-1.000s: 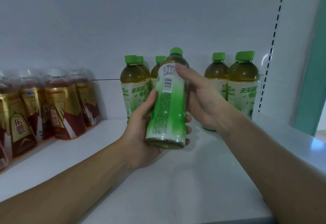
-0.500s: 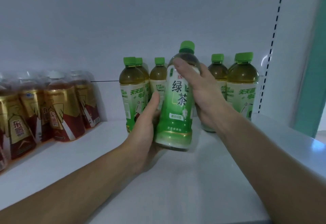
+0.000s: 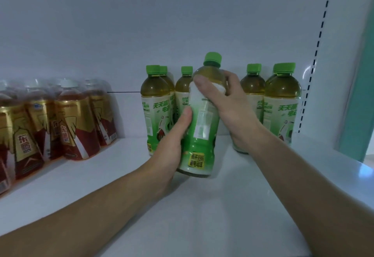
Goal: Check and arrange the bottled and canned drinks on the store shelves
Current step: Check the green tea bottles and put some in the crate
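Our left grip [image 3: 172, 147] and right grip [image 3: 233, 109] both clasp the green tea bottle [image 3: 204, 139], now turned so its front label faces away.

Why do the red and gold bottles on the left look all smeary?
Head view: the red and gold bottles sit near the wide-angle edge, soft and stretched, seemingly under clear wrap; the light is dim and bluish; the held green bottle is blurred; glare marks the shelf at right.
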Available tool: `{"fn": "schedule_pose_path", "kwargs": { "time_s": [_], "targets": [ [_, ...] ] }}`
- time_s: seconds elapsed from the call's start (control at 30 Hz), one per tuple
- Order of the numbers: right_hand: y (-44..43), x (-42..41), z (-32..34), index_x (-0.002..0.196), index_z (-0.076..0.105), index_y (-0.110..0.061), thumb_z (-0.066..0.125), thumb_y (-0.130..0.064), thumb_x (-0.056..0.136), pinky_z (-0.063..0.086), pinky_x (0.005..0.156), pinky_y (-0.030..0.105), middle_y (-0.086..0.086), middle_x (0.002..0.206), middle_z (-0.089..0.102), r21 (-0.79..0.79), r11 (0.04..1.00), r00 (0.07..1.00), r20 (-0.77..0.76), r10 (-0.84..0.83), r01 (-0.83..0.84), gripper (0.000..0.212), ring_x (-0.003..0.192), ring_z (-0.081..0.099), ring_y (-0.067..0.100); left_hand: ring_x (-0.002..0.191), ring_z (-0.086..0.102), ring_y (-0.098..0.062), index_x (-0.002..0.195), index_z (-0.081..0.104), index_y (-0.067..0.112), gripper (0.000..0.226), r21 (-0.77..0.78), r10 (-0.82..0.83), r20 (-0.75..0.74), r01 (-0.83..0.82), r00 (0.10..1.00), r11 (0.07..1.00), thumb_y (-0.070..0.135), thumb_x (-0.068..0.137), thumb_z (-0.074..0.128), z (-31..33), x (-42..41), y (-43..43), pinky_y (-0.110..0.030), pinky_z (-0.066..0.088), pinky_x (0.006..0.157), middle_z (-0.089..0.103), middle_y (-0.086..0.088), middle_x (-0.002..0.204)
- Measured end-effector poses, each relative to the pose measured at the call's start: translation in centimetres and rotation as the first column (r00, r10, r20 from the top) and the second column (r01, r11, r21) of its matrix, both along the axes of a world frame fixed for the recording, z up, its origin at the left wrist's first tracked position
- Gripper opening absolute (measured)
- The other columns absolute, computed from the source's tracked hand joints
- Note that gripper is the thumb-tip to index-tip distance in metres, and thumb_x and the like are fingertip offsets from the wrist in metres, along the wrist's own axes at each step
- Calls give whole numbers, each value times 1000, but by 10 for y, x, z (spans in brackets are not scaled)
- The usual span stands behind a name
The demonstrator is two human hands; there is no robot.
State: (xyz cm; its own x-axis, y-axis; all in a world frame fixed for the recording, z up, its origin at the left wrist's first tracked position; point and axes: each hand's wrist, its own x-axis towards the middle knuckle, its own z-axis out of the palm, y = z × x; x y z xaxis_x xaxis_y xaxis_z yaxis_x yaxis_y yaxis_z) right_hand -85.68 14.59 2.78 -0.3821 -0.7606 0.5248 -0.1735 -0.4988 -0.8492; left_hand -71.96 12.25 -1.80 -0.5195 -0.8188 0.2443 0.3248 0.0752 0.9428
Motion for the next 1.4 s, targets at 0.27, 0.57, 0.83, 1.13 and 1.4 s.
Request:
{"fn": "schedule_pose_path", "kwargs": {
  "time_s": [0.27,0.57,0.83,1.13,1.4],
  "targets": [
    [-5,-12,-1,129,64,-10,76,-51,82,50,97,46,10,113,74,226,936,948,234,216,-269,63,107,68,34,90,73,-39,125,68,7,72,334,-415,-174,451,893,828,65,89,47,8,10,-2,-43,62,73,70,-26,113],
    [-8,-21,0,129,65,-7,90,-53,60,21,123,39,8,109,61,157,857,723,622,301,-491,87,107,43,23,152,11,-28,152,35,2,76,297,-627,-423,754,654,586,55,98,43,12,17,-10,-42,57,93,16,-21,164],
    [11,-8,11,121,63,-6,67,-11,73,56,82,41,10,97,70,-50,873,837,263,480,-485,48,88,67,24,99,71,-9,124,63,24,56,-190,-74,332,143,941,971,37,73,85,7,12,-7,-20,55,83,76,8,106],
    [5,-2,4,127,57,-13,67,2,60,55,72,31,7,101,72,-26,903,900,85,429,-428,70,90,70,19,107,59,7,116,49,48,55,-581,267,269,-66,925,811,29,78,83,3,15,-16,-17,50,90,64,23,115],
    [4,3,1,135,52,-30,78,-15,84,54,90,32,-6,115,73,273,945,973,-92,212,-180,59,105,70,13,131,40,-9,145,39,27,64,-509,646,-57,-579,761,637,25,90,72,18,40,-57,-30,33,112,43,12,140]
  ]
}}
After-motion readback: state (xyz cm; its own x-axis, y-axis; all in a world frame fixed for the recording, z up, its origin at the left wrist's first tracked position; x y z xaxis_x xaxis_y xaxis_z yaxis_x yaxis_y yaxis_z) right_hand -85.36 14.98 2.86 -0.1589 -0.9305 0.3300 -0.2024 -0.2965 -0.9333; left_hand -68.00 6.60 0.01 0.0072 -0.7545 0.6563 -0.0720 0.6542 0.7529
